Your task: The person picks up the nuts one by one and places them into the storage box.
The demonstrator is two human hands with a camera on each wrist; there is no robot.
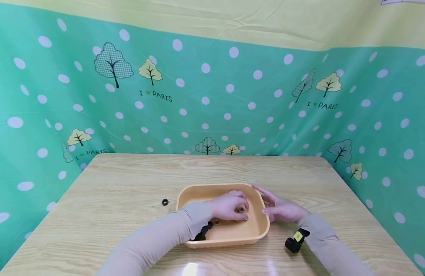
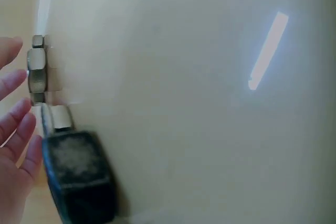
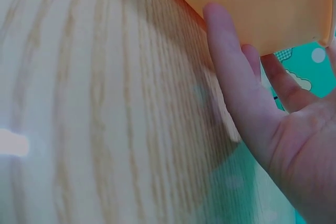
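In the head view my left hand [image 1: 229,206] is inside a peach plastic bin [image 1: 245,241], its fingers bent loosely around several small metal hex nuts [image 1: 240,209]. The left wrist view shows the fingers [image 2: 18,124] spread beside a row of nuts [image 2: 37,72] on the bin floor, with a larger dark hex nut [image 2: 79,177] closest to the camera. My right hand [image 1: 284,209] rests against the bin's right side, thumb at the rim. Seen from the right wrist, its fingers [image 3: 231,66] extend nearly straight along the outer wall. Some nuts are hidden by my left hand.
A black hex nut [image 1: 165,202] lies on the wooden table [image 1: 129,184], left of the bin. A black wrist camera [image 1: 294,243] hangs under the right sleeve. Green dotted cloth [image 1: 205,96] stands behind and at both sides of the table.
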